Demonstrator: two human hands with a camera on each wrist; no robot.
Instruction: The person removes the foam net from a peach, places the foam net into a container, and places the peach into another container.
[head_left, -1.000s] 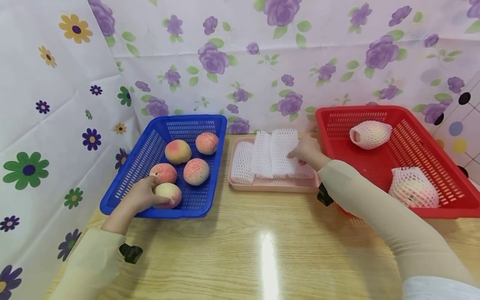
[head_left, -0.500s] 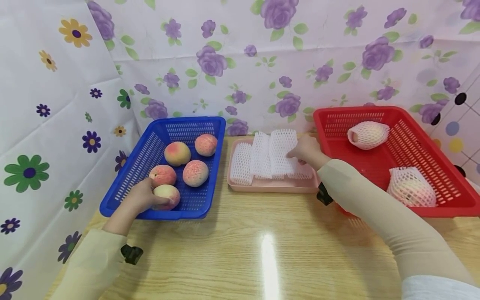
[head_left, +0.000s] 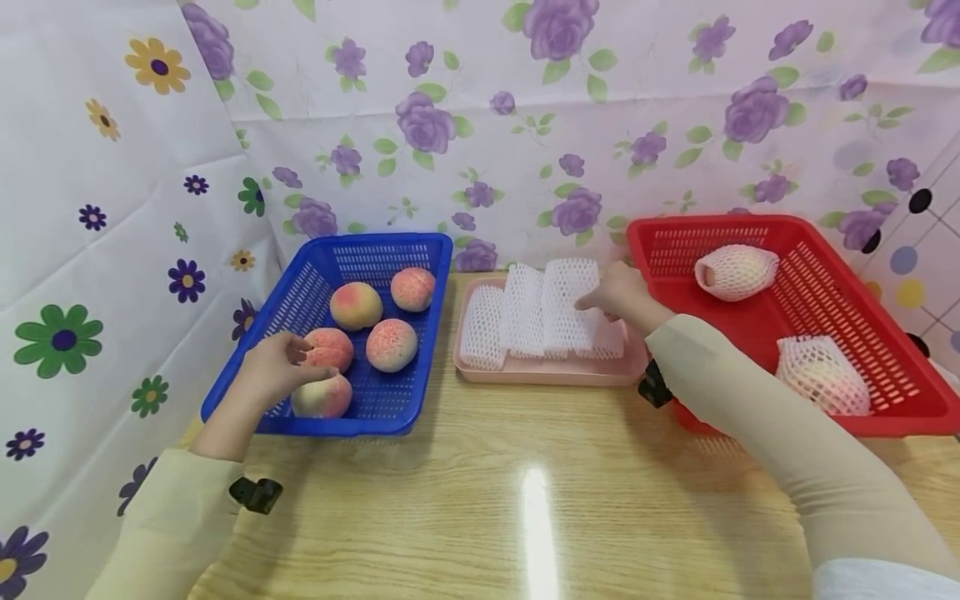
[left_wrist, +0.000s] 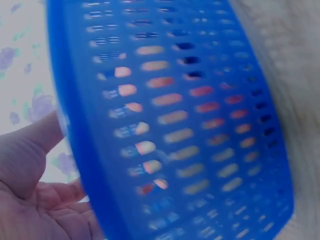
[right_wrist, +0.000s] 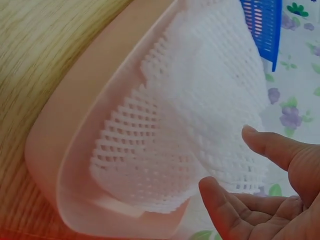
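From my station: left hand (head_left: 270,371) loosely curved, thumb parted from fingers, just over front peach (head_left: 324,398) in blue basket (head_left: 341,427) (contact: can't tell). Right hand (head_left: 624,293) relaxed, thumb and fingertips apart, beside white foam nets (head_left: 566,304) in pink tray (head_left: 555,373). Red basket (head_left: 738,321) rightmost.

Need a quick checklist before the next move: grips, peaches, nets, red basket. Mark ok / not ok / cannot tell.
1. Bare peaches available: ok, five in the blue basket.
2. Left grip holding a peach: not ok, spread over the nearest peach.
3. Its contact with that peach: cannot tell, basket wall blocks the left wrist view.
4. Nets available: ok, several in the pink tray.
5. Right grip holding a net: not ok, spread beside them.
6. Room in red basket: ok, bare floor shows.
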